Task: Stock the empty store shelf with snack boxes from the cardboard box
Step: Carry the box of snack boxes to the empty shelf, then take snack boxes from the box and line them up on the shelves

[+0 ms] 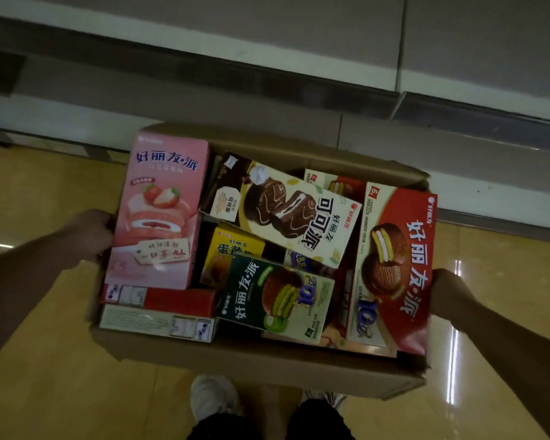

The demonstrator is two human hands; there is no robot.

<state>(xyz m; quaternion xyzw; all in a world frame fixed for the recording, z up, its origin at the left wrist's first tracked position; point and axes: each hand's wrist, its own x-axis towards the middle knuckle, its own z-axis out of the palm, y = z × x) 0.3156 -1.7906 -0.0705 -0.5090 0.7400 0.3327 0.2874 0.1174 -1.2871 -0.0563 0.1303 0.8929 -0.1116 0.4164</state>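
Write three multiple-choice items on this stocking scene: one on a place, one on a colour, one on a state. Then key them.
1. Where in the cardboard box does the pink strawberry box sit?
A. on the person's left
B. on the person's right
C. hidden at the bottom

2. What colour is the big snack box by the right hand?
A. blue
B. red
C. white

3. How does the shelf beyond the box look?
A. full of snack boxes
B. half stocked
C. bare

Key:
1 A, it lies next to the left hand.
2 B, its face is red with a chocolate pie picture.
3 C, only grey boards show, with no goods on them.
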